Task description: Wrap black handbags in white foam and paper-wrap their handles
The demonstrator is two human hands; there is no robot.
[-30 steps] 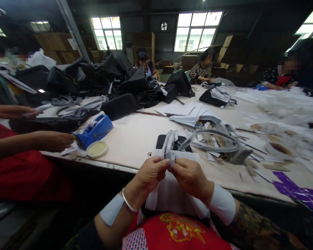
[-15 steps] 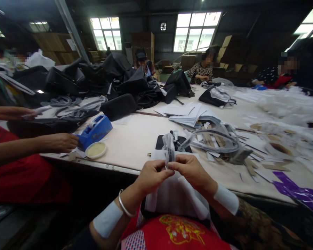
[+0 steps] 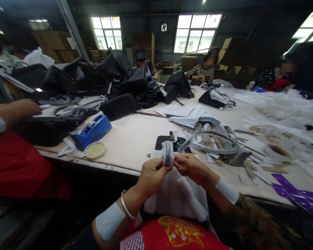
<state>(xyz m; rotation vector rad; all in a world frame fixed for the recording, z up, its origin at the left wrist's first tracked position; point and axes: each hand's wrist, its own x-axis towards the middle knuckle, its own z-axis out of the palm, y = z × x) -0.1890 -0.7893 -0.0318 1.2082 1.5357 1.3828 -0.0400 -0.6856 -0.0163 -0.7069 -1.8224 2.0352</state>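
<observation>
Left hand (image 3: pixel 151 176), right hand (image 3: pixel 192 168): both grips pinching looped, grey, clear-plastic-wrapped strap (image 3: pixel 168 152) above thin white sheet (image 3: pixel 168 196).

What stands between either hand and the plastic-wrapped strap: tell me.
Nothing visible does. The left hand pinches the plastic-wrapped strap, and the right hand is at its right edge, touching or nearly so. The rolled white sheet lies closer to the body, not between them.
</observation>
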